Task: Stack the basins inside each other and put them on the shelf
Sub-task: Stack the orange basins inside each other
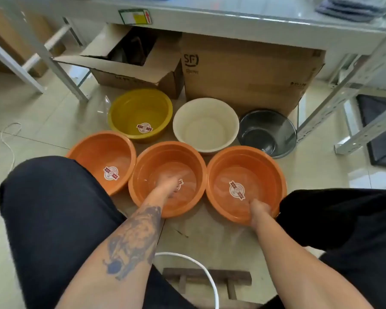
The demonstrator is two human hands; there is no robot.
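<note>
Several basins stand on the floor in two rows. In the near row are a left orange basin (91, 150), a middle orange basin (187, 157) and a right orange basin (263, 166). Behind them are a yellow basin (125, 112), a white basin (206, 130) and a dark grey basin (267, 130). My left hand (168, 182) reaches down inside the middle orange basin, blurred. My right hand (260, 210) grips the near rim of the right orange basin. The grey metal shelf (232, 21) runs across the top of the view.
Two cardboard boxes (250, 72) sit under the shelf behind the basins, the left one (129, 70) open. Shelf legs (60, 70) stand at left and right. My knees in dark trousers (54, 208) flank the basins. A white cable (201, 270) and a wooden piece (206, 276) lie near me.
</note>
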